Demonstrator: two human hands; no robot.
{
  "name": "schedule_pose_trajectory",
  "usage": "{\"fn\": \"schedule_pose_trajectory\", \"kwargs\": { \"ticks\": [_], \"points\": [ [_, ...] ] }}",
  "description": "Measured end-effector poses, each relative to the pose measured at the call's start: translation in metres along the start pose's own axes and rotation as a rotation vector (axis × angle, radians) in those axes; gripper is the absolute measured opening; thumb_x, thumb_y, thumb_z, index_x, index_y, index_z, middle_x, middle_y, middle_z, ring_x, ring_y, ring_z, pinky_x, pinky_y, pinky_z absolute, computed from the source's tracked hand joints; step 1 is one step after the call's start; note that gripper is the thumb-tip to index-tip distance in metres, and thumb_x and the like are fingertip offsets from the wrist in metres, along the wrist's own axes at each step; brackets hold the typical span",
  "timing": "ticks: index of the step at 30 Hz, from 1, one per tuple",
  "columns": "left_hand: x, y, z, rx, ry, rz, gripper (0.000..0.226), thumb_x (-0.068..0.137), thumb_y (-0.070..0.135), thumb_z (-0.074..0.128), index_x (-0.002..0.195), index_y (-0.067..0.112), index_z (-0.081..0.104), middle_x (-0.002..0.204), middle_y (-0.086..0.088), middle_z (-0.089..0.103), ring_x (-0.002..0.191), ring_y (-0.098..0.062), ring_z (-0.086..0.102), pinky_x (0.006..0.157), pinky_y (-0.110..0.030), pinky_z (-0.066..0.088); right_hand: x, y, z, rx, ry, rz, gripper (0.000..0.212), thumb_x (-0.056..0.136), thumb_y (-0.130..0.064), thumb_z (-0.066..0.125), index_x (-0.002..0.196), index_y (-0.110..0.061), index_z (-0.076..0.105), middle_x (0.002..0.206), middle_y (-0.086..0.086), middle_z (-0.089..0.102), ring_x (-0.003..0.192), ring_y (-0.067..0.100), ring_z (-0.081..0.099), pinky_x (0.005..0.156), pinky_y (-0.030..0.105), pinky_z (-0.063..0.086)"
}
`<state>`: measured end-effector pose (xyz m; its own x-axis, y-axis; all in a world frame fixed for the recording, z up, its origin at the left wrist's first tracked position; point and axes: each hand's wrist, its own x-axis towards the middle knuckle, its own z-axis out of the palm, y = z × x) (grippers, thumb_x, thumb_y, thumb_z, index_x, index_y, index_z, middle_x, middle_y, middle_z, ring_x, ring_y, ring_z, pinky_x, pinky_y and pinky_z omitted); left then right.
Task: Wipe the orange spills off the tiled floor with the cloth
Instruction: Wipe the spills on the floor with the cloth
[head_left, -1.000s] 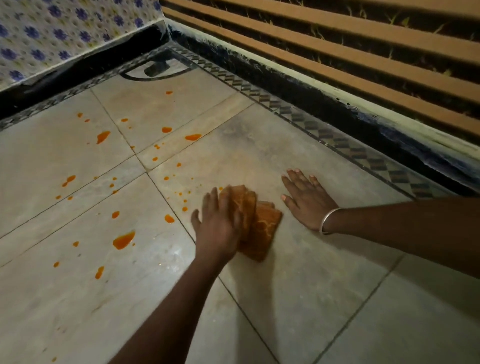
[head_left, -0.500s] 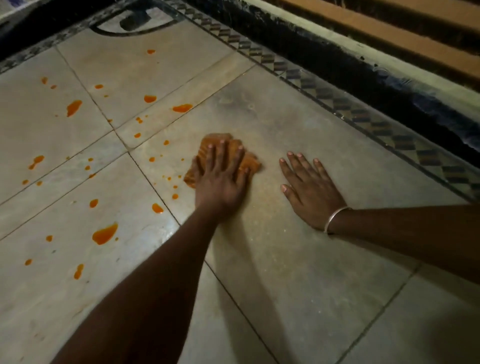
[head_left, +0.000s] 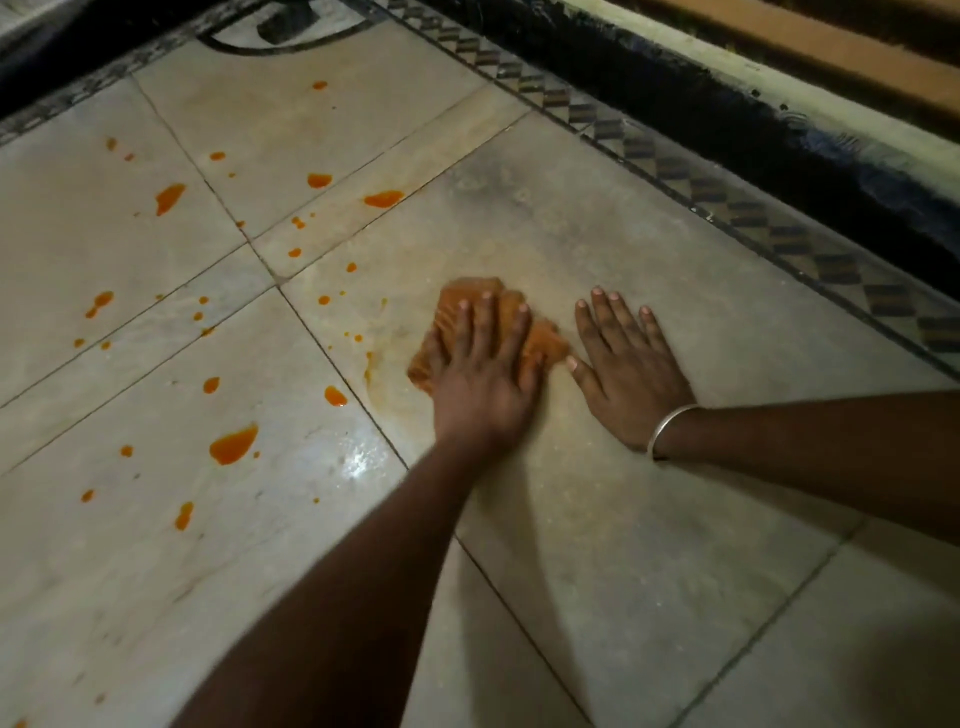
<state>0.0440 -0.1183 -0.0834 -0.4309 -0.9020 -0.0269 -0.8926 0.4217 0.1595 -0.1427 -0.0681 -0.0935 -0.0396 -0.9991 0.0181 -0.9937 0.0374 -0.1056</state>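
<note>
A pale tiled floor (head_left: 649, 545) meets a dark patterned border strip (head_left: 753, 218) along the wall. Orange spills (head_left: 234, 444) dot the tiles on the left side. The left hand (head_left: 480, 382) presses flat, fingers spread, on the orange cloth (head_left: 545, 340). Just beside it, the right hand (head_left: 626, 366) rests splayed and empty, a bangle (head_left: 667, 423) at its wrist.

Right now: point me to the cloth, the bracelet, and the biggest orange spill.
cloth (head_left: 470, 296): head view, on the upper fold showing past the fingertips.
bracelet (head_left: 670, 423): head view, on the band's middle across the wrist.
biggest orange spill (head_left: 234, 445): head view, on the blot's centre.
</note>
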Motion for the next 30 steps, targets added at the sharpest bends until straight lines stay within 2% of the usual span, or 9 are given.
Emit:
{"fn": "schedule_pose_trajectory", "kwargs": {
  "ticks": [5,7,9,13,16,18,24,28,30],
  "points": [
    [-0.003,-0.053,-0.003,-0.003,0.049,-0.151,0.063,0.107,0.062,0.016,0.165,0.038,0.012,0.175,-0.005,-0.001,0.161,-0.028,-0.005,0.126,-0.060,-0.003,-0.001,0.002,-0.002,0.005,-0.020,-0.022,0.071,0.100,-0.050,0.016,0.158,-0.011,0.014,0.166,0.013,0.012,0.154,0.027,0.008,0.124,0.049,0.008],
    [-0.036,-0.047,0.001,0.008,0.083,-0.261,0.065,0.106,0.060,0.017,0.165,0.034,0.017,0.175,-0.008,0.002,0.161,-0.030,-0.002,0.125,-0.062,0.002,-0.001,0.003,-0.001,0.012,-0.011,-0.012,0.071,0.099,-0.050,0.016,0.158,-0.010,0.017,0.166,0.013,0.013,0.154,0.027,0.010,0.124,0.050,0.009],
    [-0.068,-0.021,0.008,0.008,0.075,-0.287,0.068,0.105,0.060,0.017,0.166,0.029,0.016,0.174,-0.010,0.001,0.161,-0.033,-0.003,0.125,-0.064,0.002,0.000,0.002,0.000,0.013,0.004,0.005,0.071,0.099,-0.049,0.017,0.157,-0.009,0.020,0.165,0.014,0.016,0.153,0.027,0.013,0.123,0.050,0.011],
    [-0.079,0.026,0.016,-0.007,0.035,-0.132,0.068,0.106,0.059,0.019,0.166,0.028,0.012,0.174,-0.011,-0.003,0.160,-0.032,-0.010,0.126,-0.061,-0.002,-0.002,0.001,0.001,-0.001,0.012,-0.007,0.071,0.098,-0.047,0.017,0.157,-0.007,0.021,0.165,0.016,0.017,0.153,0.029,0.014,0.123,0.051,0.012],
    [-0.031,0.012,0.005,0.003,0.012,0.067,0.065,0.106,0.060,0.016,0.165,0.035,0.010,0.174,-0.006,-0.005,0.160,-0.028,-0.012,0.127,-0.057,-0.004,0.000,0.003,0.001,-0.011,0.019,-0.020,0.071,0.098,-0.046,0.018,0.156,-0.006,0.022,0.164,0.017,0.018,0.153,0.030,0.015,0.123,0.052,0.013],
    [0.006,-0.012,-0.003,0.018,-0.008,0.104,0.064,0.106,0.061,0.015,0.165,0.037,0.010,0.174,-0.005,-0.005,0.160,-0.027,-0.010,0.127,-0.057,-0.003,0.001,0.003,0.002,-0.011,0.019,-0.024,0.071,0.098,-0.047,0.018,0.156,-0.007,0.023,0.164,0.017,0.019,0.152,0.030,0.016,0.123,0.051,0.013],
    [0.043,-0.074,-0.016,0.026,-0.018,-0.185,0.069,0.102,0.071,0.011,0.164,0.043,0.002,0.172,-0.020,-0.013,0.158,-0.039,-0.017,0.125,-0.061,-0.011,0.000,0.003,0.000,0.019,0.007,-0.022,0.071,0.099,-0.049,0.017,0.157,-0.008,0.022,0.164,0.015,0.018,0.153,0.028,0.015,0.123,0.050,0.012],
    [0.021,-0.072,-0.019,-0.012,0.009,-0.397,0.070,0.103,0.068,0.014,0.165,0.037,0.006,0.168,-0.033,-0.009,0.156,-0.049,-0.011,0.125,-0.061,-0.007,0.000,0.005,-0.001,0.017,-0.023,-0.016,0.072,0.098,-0.051,0.015,0.157,-0.009,0.021,0.165,0.014,0.016,0.153,0.027,0.013,0.124,0.049,0.011],
    [0.003,-0.063,-0.014,-0.015,0.015,-0.443,0.071,0.104,0.065,0.013,0.166,0.031,0.006,0.167,-0.035,-0.007,0.156,-0.051,-0.008,0.125,-0.061,-0.006,0.000,0.006,0.000,0.016,-0.043,-0.018,0.073,0.098,-0.051,0.014,0.157,-0.009,0.021,0.165,0.014,0.016,0.153,0.028,0.013,0.124,0.049,0.011]
  ]
}}
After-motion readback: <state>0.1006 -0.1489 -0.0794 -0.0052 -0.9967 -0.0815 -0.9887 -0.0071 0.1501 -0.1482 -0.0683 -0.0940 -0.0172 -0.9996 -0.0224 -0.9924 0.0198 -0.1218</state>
